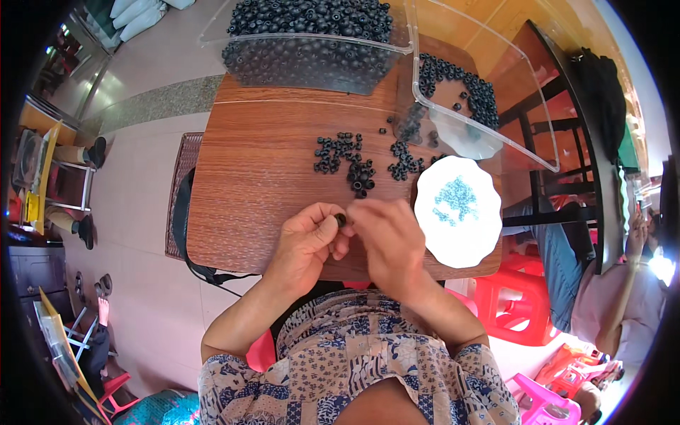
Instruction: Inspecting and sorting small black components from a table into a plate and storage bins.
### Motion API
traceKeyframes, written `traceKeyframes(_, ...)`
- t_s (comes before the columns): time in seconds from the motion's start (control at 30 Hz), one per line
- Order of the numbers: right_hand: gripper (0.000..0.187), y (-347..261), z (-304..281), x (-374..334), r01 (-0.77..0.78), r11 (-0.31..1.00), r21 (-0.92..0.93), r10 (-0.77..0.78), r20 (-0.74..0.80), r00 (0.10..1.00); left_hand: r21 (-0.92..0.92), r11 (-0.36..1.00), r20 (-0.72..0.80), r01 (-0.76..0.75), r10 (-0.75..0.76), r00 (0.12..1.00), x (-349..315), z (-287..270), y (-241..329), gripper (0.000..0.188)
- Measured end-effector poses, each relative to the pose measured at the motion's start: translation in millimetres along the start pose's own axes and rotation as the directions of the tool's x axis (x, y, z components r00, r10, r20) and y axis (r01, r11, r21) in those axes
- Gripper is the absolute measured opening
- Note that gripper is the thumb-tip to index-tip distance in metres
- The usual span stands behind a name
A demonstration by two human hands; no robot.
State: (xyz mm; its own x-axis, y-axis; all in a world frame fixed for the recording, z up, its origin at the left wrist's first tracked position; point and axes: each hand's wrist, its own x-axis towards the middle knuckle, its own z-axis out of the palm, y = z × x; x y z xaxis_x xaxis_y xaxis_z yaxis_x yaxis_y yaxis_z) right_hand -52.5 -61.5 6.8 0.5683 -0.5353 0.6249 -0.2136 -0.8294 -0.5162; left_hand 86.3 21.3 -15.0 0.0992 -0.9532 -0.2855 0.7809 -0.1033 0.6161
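My left hand point(306, 241) pinches a small black ring-shaped part point(341, 219) between thumb and forefinger. My right hand point(389, 237) meets it from the right, fingertips pressed to the same part, over the near edge of the wooden table point(248, 170). Just beyond my hands lie loose heaps of the same black parts point(346, 159). To the right of my right hand, a white scalloped plate point(460, 237) holds several tiny light-blue pieces point(457, 198).
A clear plastic bin point(312, 42) full of black parts stands at the table's far edge. A second clear bin point(489, 106) with fewer parts sits at far right. Red and pink plastic stools point(517, 297) and a seated person point(609, 290) are at right.
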Motion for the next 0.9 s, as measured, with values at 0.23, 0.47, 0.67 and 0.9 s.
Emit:
traceKeyframes(0.23, 0.011, 61, 17, 65, -0.163, 0.959, -0.232, 0.184, 0.069, 0.981, -0.019, 1.0, 0.06, -0.003, 0.004, 0.998, 7, -19, -3, 0.017)
traceKeyframes(0.47, 0.01, 83, 52, 85, -0.159, 0.814, -0.558, 0.319, 0.2, 0.927, -0.039, 0.999, 0.045, 0.004, -0.002, 0.999, 8, -19, -1, 0.018)
traceKeyframes(0.67, 0.008, 79, 56, 93, -0.184, 0.781, -0.597, 0.391, 0.238, 0.889, -0.049, 0.999, 0.047, 0.009, -0.007, 0.999, 9, -22, 0, 0.016)
traceKeyframes(0.9, 0.009, 77, 55, 92, -0.147, 0.791, -0.594, 0.369, 0.273, 0.888, -0.058, 0.998, 0.039, 0.012, -0.009, 0.999, 9, -22, -1, 0.016)
